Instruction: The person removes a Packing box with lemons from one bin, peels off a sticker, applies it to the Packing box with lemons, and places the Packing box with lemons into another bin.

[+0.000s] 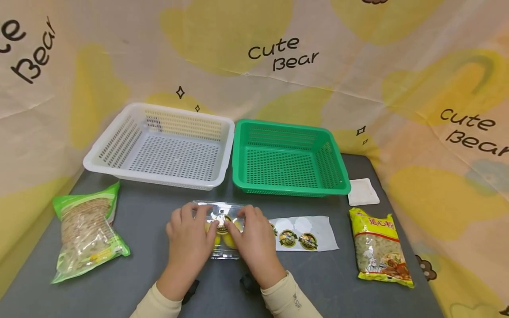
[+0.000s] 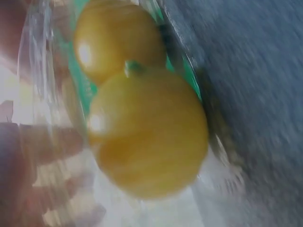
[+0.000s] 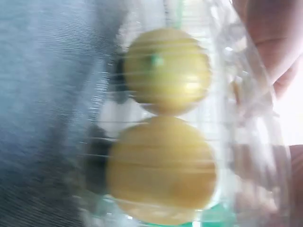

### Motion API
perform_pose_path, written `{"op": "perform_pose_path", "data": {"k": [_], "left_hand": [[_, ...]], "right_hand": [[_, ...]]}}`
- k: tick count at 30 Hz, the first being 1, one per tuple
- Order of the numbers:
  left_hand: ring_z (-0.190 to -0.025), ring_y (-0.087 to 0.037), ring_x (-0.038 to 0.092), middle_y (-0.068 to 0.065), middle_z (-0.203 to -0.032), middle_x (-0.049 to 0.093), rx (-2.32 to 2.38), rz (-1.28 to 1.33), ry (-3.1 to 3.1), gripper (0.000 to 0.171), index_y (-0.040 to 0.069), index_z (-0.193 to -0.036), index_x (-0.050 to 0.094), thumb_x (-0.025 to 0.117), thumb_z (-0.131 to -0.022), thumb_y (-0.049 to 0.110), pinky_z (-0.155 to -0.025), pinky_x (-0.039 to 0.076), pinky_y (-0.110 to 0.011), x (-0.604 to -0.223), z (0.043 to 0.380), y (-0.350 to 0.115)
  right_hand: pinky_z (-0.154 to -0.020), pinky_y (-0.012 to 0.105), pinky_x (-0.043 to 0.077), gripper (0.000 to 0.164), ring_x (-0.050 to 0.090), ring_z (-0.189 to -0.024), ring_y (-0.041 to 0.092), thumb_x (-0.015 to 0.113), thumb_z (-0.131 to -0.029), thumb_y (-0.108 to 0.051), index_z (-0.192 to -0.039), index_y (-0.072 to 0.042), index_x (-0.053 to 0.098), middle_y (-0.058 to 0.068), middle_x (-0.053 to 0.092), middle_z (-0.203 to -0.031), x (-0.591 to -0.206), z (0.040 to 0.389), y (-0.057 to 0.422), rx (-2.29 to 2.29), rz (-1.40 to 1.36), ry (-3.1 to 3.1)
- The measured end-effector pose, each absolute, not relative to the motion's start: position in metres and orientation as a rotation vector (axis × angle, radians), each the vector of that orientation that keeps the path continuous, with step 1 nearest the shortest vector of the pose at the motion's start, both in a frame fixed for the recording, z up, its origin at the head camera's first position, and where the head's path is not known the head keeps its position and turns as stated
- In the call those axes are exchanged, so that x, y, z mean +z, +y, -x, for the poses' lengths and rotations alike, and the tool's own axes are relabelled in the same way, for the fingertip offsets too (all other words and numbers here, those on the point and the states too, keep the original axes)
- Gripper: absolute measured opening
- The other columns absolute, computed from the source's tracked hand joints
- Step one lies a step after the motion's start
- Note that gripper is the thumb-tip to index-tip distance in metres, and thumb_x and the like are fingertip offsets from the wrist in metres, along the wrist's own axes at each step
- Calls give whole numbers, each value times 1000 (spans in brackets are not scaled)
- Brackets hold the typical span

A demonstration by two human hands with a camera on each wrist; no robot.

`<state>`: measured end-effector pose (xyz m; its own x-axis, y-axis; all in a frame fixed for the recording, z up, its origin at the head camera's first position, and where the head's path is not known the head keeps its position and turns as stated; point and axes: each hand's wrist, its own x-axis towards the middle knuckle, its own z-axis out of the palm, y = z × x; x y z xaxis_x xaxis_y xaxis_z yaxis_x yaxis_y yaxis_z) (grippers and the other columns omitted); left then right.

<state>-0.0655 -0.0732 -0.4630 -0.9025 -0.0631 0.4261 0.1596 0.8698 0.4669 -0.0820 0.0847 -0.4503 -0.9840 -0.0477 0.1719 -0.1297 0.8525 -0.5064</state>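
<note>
A clear plastic clamshell box (image 1: 226,255) with yellow round fruits (image 2: 149,137) inside lies in front of me. On its lid sits a round dark-and-gold sticker (image 1: 222,225). My left hand (image 1: 188,238) rests on the left part of the lid, thumb at the sticker's edge. From the other side my right hand (image 1: 256,240) presses the lid, its thumb also at the sticker. Both wrist views are blurred and show fruits through the plastic. Beside my right hand lies a white sheet of round stickers (image 1: 324,229), partly covered by that hand.
Behind the box stand a white basket (image 1: 159,179) and a green basket (image 1: 292,191), side by side. A bag of round, flat, stacked food (image 1: 85,234) lies left. At right are a yellow food packet (image 1: 381,249) and a small white square (image 1: 363,192).
</note>
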Motion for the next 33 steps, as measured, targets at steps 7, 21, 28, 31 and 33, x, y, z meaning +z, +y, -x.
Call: {"op": "perform_pose_path", "data": {"k": [7, 21, 28, 31, 33], "left_hand": [[-130, -56, 38, -33, -148, 44, -920, -34, -2684, 68, 1, -143, 58, 89, -87, 22, -94, 38, -73, -463, 67, -87], [-138, -57, 42, -33, -160, 29, -1215, -149, -2794, 75, 7, -164, 34, 70, -102, 29, -102, 40, -75, -464, 71, -86], [-137, -55, 43, -31, -160, 31, -1218, -181, -2802, 73, 7, -163, 36, 70, -102, 29, -101, 42, -74, -464, 70, -85], [-136, -54, 44, -31, -160, 31, -1214, -183, -2801, 72, 7, -163, 37, 70, -102, 29, -101, 43, -74, -464, 70, -85], [-136, -54, 44, -31, -160, 31, -1213, -181, -2800, 72, 7, -163, 37, 70, -102, 29, -101, 43, -75, -464, 70, -85]], "right_hand": [[-76, 42, 51, 38, 53, -99, 25, 86, -90, -32, -124, -19, 76, 9, 54, -114, -460, 82, 85, 876, -184, -2765], [-102, 61, 37, 13, 42, -135, 38, 84, -94, -25, -105, -30, 87, 5, 52, -155, -471, 87, 85, 872, -300, -2698], [-105, 66, 37, 21, 41, -141, 41, 81, -95, -30, -116, -33, 85, 4, 47, -163, -468, 81, 88, 835, -297, -2748], [-107, 70, 34, 26, 38, -145, 44, 81, -95, -32, -121, -34, 82, 5, 43, -166, -465, 78, 89, 836, -280, -2793], [-108, 72, 33, 28, 36, -146, 45, 80, -96, -33, -124, -35, 81, 6, 40, -168, -464, 77, 90, 825, -273, -2821]]}}
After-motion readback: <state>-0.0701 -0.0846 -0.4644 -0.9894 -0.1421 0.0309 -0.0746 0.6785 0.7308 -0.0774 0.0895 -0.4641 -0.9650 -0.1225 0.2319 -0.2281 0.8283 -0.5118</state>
